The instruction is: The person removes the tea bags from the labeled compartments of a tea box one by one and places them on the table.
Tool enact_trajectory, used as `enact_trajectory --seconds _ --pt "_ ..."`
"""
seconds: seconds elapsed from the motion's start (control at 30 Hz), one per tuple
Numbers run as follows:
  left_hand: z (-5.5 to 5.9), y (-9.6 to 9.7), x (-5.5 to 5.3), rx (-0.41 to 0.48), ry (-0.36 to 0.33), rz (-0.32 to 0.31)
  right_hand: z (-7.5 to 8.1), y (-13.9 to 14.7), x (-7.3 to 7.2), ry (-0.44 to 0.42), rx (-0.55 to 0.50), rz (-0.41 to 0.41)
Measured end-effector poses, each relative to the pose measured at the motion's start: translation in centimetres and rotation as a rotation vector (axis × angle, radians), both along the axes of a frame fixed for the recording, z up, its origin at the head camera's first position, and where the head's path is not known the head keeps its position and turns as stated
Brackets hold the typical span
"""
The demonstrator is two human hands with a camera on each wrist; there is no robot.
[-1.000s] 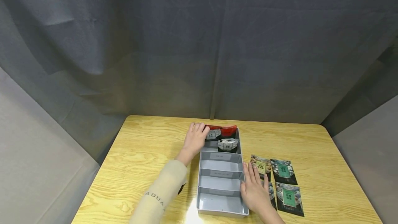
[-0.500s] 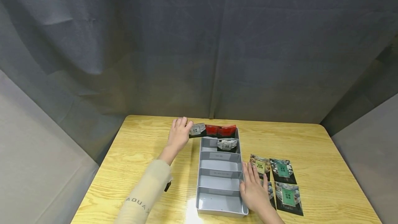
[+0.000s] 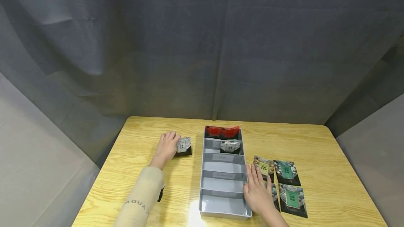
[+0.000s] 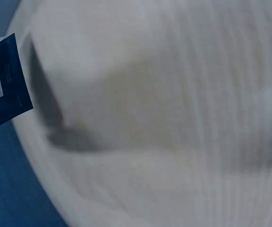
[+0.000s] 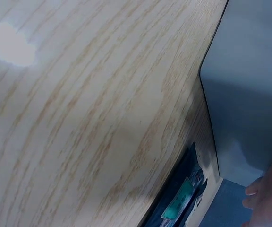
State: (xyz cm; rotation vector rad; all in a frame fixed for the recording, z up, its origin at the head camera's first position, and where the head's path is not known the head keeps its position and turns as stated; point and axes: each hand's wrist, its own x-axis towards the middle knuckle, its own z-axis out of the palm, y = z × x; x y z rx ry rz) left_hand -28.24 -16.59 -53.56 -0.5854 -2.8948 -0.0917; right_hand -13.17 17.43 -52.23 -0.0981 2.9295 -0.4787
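Observation:
In the head view my left hand pinches a black sachet with a silver-white top by its left edge. That sachet also shows in the left wrist view, seemingly held above the table, with a shadow near it. My right hand lies with straight fingers along the right wall of a grey divided box. Two red-topped sachets stand in the box's farthest compartment. Another silver-white-topped sachet stands in the compartment nearer than that, on its right side.
Right of the box lie a yellow-labelled sachet, two green-labelled sachets and another partly covered by my right hand. White labels mark the box's dividers. A dark curtain hangs behind the wooden table.
My left hand has drawn the silver-white-topped sachet out of the box's far left and carried it left, then toward me over the table. The right hand and the box have stayed put.

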Motion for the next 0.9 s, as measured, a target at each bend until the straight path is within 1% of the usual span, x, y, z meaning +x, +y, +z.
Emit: enact_trajectory --seconds 0.1,0.17,0.37,0.47,0.6,0.67,0.8,0.9 --pt "-1.2 -0.1 0.5 -0.051 -0.035 -0.010 0.0 0.0 0.0 -0.005 0.002 -0.002" --pt "-1.8 0.1 0.7 -0.080 -0.046 -0.013 0.0 0.0 0.0 -0.004 0.006 -0.004" --pt "-3.2 1.0 1.4 -0.143 -0.081 -0.022 -0.2 0.0 -0.1 0.004 0.016 -0.007" --pt "-3.9 1.5 1.6 -0.163 -0.080 -0.021 -0.2 0.0 -0.1 0.007 0.012 -0.007" --pt "-4.5 1.8 1.8 -0.159 -0.091 -0.005 -0.2 0.0 0.0 0.017 0.011 -0.008" --pt "-4.8 1.9 2.0 -0.162 -0.107 0.003 -0.3 0.0 0.0 0.023 0.016 -0.008" --pt "-5.1 2.1 2.2 -0.172 -0.136 0.021 -0.3 -0.1 0.0 0.030 0.011 -0.006" --pt "-5.2 2.3 2.3 -0.181 -0.133 0.022 -0.2 -0.1 0.1 0.033 0.006 -0.006"
